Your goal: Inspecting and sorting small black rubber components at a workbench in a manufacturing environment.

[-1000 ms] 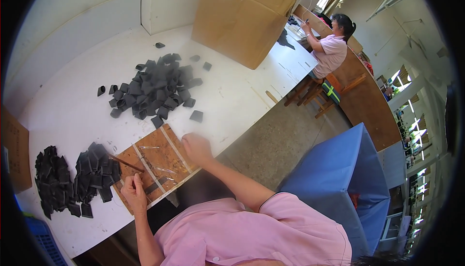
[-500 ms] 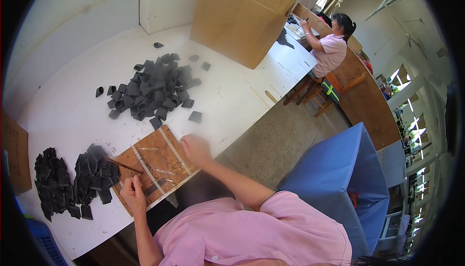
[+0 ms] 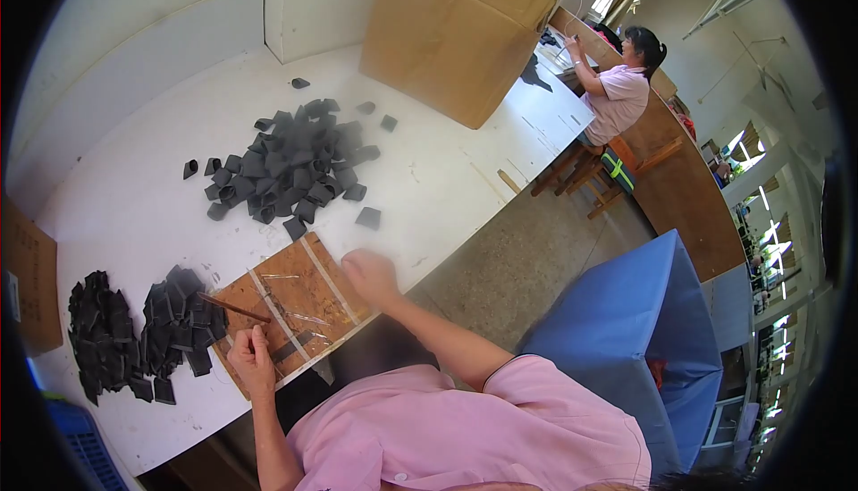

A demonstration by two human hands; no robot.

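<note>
A wooden board [image 3: 290, 276] with pale strips across it lies at the table's near edge. My left hand [image 3: 253, 361] is at its lower left part, thumb and fingers pinched; what lies between them is too small to make out. A thin brown stick [image 3: 234, 307] slants across the board's left side, its end just by those fingertips. Beside the hand a flat dark piece [image 3: 290, 346] rests on the board. My right hand [image 3: 371, 278] is closed at the board's right edge, slightly blurred, its fingertips hidden.
A heap of dark folded pieces [image 3: 290, 165] lies beyond the board, with two dark stacks [image 3: 98, 335] to its left. A large cardboard box [image 3: 456, 35] stands behind. A blue fabric bin [image 3: 608, 303] is at right; a co-worker [image 3: 621, 89] sits farther back.
The whole view has shifted slightly, so everything on the table appears a little farther right. Both hands stay in nearly the same places at the board, still closed.
</note>
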